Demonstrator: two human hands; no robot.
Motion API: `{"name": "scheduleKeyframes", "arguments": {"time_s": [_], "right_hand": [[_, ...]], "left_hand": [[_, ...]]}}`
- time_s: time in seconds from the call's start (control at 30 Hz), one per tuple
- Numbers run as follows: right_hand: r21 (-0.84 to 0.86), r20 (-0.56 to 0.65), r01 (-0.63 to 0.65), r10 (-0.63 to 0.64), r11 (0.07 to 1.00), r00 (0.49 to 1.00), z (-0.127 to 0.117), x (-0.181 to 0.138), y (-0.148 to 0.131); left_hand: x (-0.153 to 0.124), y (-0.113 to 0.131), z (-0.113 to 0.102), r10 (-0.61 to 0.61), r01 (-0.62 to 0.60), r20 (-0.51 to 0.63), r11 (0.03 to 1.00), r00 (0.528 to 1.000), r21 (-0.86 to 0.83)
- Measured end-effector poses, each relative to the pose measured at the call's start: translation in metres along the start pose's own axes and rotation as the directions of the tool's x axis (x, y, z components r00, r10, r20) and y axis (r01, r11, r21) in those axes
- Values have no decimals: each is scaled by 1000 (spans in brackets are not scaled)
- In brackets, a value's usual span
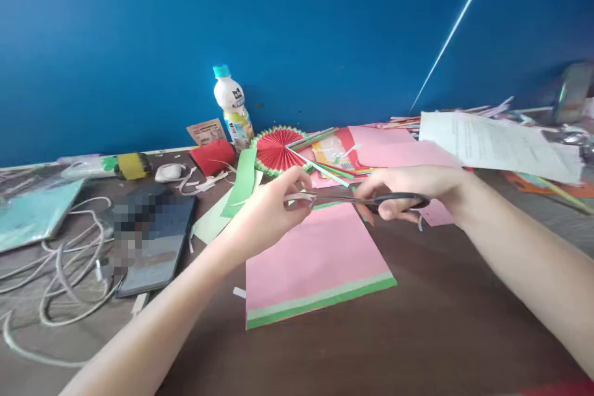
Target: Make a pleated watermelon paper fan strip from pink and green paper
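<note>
My right hand is closed around the dark handles of a pair of scissors, whose blades point left. Pinched in the fingers of my left hand is a thin white paper strip, and the scissor tips reach its end. Whether the blades touch the strip I cannot tell. Below both hands lies a pink sheet with pale and bright green bands along its near edge. Beside my left wrist are a green paper strip and a pale green paper piece.
Behind the hands sit a red pleated paper fan, a bottle and pink paper. A tablet-like dark device and looped white cables occupy the left. Printed white sheets lie at the right. A blue wall closes off the back.
</note>
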State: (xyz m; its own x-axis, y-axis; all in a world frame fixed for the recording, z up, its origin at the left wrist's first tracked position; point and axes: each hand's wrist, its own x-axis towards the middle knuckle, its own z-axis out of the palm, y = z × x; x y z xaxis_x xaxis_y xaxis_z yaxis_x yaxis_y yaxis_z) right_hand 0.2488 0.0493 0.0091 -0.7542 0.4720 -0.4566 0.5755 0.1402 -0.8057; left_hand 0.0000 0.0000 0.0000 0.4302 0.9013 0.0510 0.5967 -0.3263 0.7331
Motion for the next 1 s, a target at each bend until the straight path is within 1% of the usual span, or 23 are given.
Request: {"name": "scheduleKeyframes", "arguments": {"time_s": [0.17,0.3,0.43,0.67,0.87,1.0], "right_hand": [[11,-4,32,-32,999,999,2,0,0],[25,-5,30,-30,999,1000,1,0,2],[1,-15,27,-27,1000,1000,0,-1,3],[-52,-6,61,-62,997,998,-2,-2,3],[-102,-1,21,-21,995,1000,-5,-5,8],[-125,-3,-20,20,992,1000,-4,-7,1]], "left_hand": [[2,0,-1,12,-12,-13,1000,1000,-10],[2,0,-1,12,-12,-15,1000,1000,-8],[2,1,-1,9,-9,-17,1000,1000,2],[2,2,-1,5,-5,-13,1000,1000,24],[2,0,-1,16,-15,-8,996,1000,84],[2,0,-2,22,-24,13,993,1000,119]]}}
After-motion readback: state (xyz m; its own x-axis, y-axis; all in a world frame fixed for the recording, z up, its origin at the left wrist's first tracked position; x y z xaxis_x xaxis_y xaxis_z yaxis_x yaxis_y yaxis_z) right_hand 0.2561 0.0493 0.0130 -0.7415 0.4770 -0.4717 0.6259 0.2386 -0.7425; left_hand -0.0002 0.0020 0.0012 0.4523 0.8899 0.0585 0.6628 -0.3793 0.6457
